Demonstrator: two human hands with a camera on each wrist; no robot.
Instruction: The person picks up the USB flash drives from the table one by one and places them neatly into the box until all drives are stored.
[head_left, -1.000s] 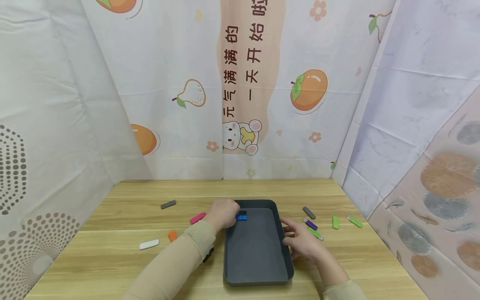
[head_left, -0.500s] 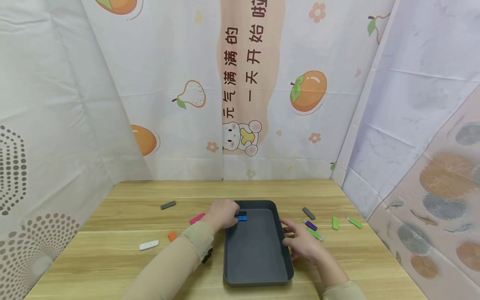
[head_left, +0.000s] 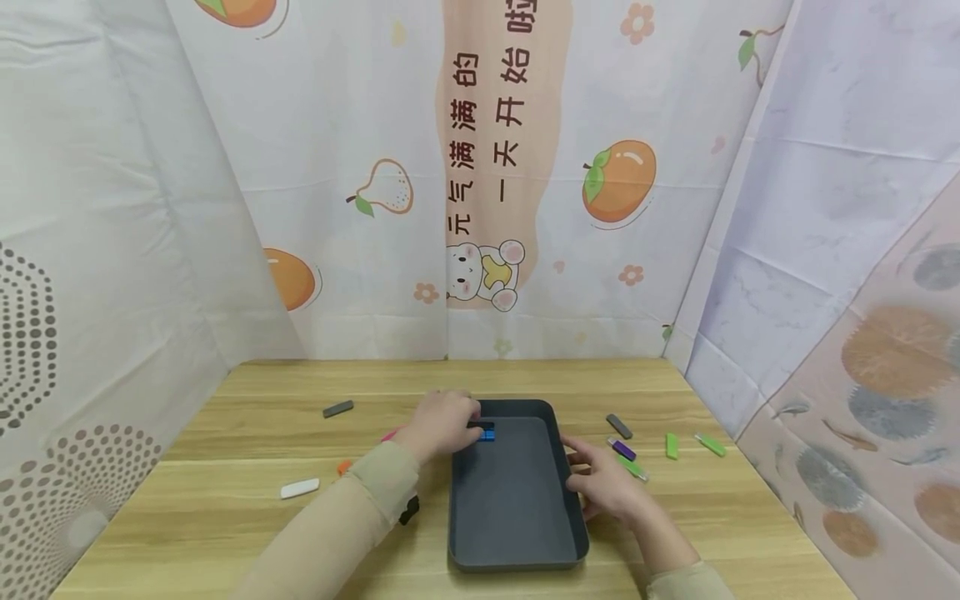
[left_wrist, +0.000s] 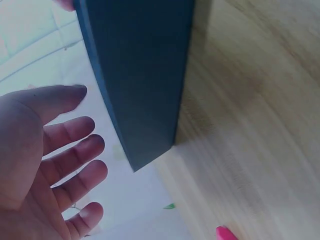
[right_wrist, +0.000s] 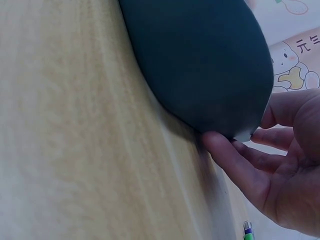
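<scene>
My left hand point(head_left: 442, 423) hovers over the far left corner of a dark grey tray point(head_left: 517, 500), its fingers loosely curved and apart, holding nothing. Beside it, on the tray's floor in that corner, lies a blue-and-black flash drive point(head_left: 490, 435), partly hidden, so I cannot tell whether it is one piece or two. My right hand point(head_left: 606, 479) rests its spread fingers against the tray's right wall, without clamping it. The likeliest mishap, I judge, is the tray sliding or twisting on the wooden surface point(head_left: 187, 517), either because my left fingers catch the rim or because my right hand pushes too hard. My right hand could also knock the purple flash drive point(head_left: 622, 450) and the green flash drive point(head_left: 633, 469) just beside it, and my left sleeve point(head_left: 322, 525) could drag the orange flash drive point(head_left: 344, 467) partly hidden behind it. I can make out no brand or label on the drives. The curtain point(head_left: 645, 292) behind carries brown Chinese writing point(head_left: 463, 142) in two columns: 元气满满的 and 一天开始啦, roughly "an energetic day begins".
</scene>
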